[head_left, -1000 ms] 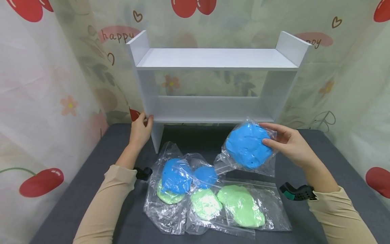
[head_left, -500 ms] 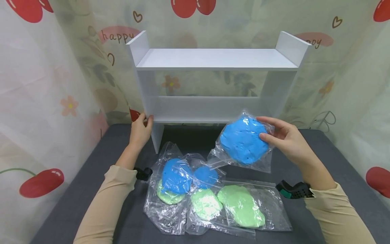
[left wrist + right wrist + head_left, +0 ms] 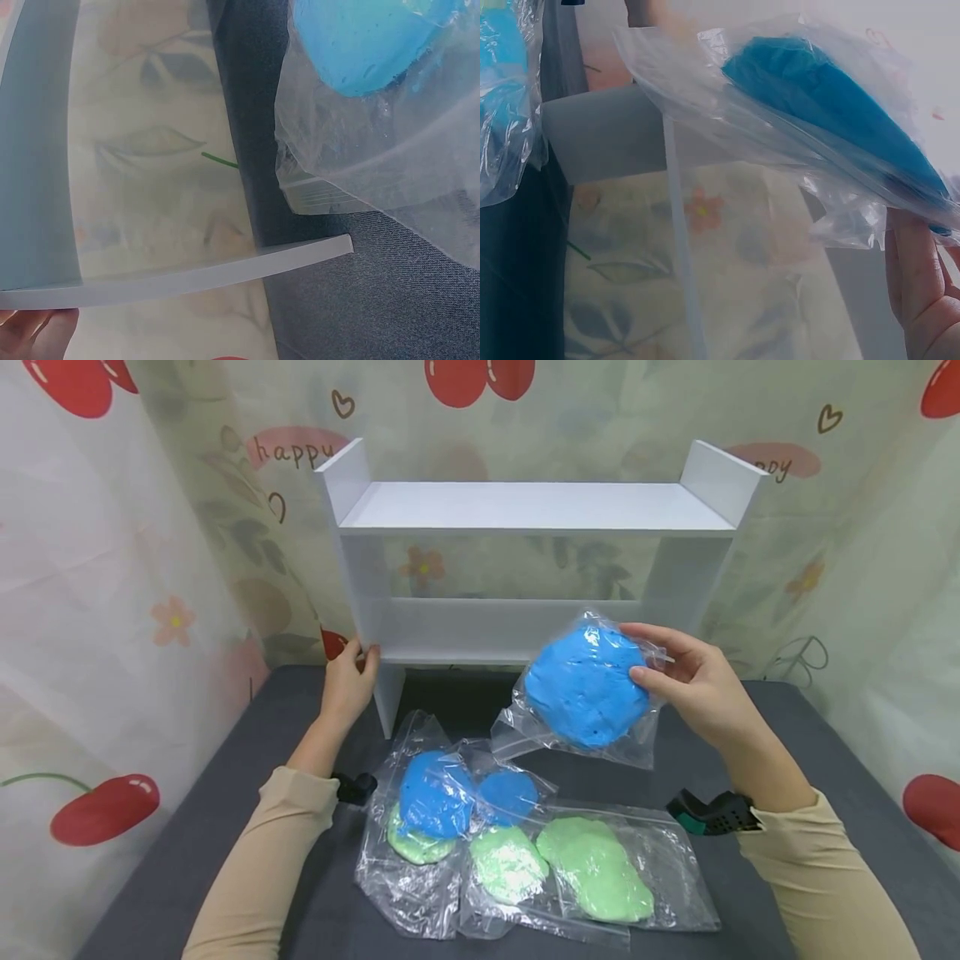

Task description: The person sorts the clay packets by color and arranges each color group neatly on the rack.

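Note:
My right hand [image 3: 693, 681] pinches a clear zip bag by its right side, thumb in front. Inside the bag is a flat blue clay lump [image 3: 588, 685]. It hangs in front of the lower board of a white shelf unit [image 3: 536, 506]. In the right wrist view the bagged blue clay [image 3: 817, 97] tilts above the fingers [image 3: 919, 277]. My left hand [image 3: 348, 681] grips the front edge of the shelf unit's left side panel. In the left wrist view its fingers [image 3: 52, 330] meet the panel [image 3: 217, 281] from outside; the tips are partly hidden.
On the dark table [image 3: 202, 827] several clear bags overlap in front of the shelf. They hold blue clay [image 3: 435, 793], a smaller blue piece [image 3: 506, 795] and green clay pieces [image 3: 596, 868]. Printed curtains [image 3: 97, 610] stand close behind and at both sides. A thin cord [image 3: 802, 656] lies at back right.
My right hand has lifted the bag of blue clay upward and to the left, nearer the lower board. The left hand stays on the side panel, and the bags on the table lie unchanged.

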